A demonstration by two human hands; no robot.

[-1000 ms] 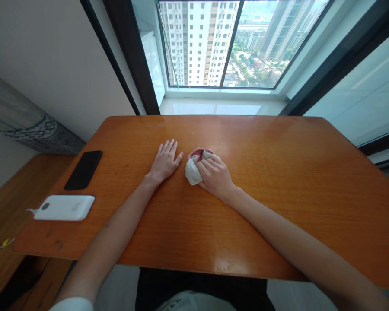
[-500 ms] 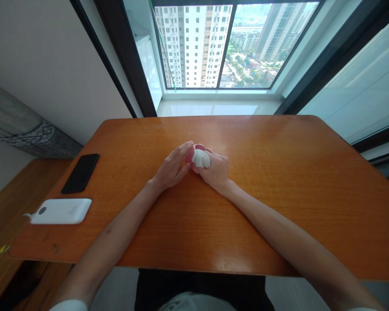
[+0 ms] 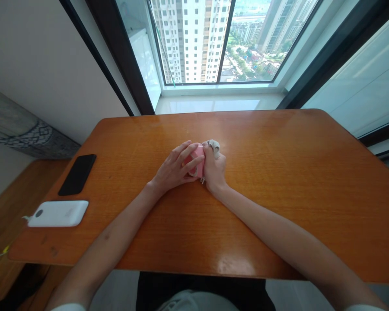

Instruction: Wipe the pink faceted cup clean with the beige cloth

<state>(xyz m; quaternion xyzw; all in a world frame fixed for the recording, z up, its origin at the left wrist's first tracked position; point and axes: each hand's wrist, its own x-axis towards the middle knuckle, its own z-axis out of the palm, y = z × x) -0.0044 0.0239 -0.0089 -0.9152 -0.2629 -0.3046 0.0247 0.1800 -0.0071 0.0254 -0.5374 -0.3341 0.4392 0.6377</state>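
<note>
Both hands meet at the middle of the orange wooden table (image 3: 278, 181). Between them is a small pink and white bundle of cloth (image 3: 198, 156), rolled up like a pair of socks. My left hand (image 3: 175, 168) curls its fingers over the pink side of the bundle. From the right, my right hand (image 3: 214, 168) grips the same bundle, and a white-grey end (image 3: 214, 146) sticks out above its fingers. Most of the bundle is hidden by the fingers.
A black phone (image 3: 77, 174) lies face down near the table's left edge. A white power bank (image 3: 58, 213) sits nearer the front left corner, with a cable trailing off to the left. A large window runs behind the table.
My left hand lifted from lying flat on the table and moved right onto the bundle. The right hand turned the bundle, so pink now shows where white did.
</note>
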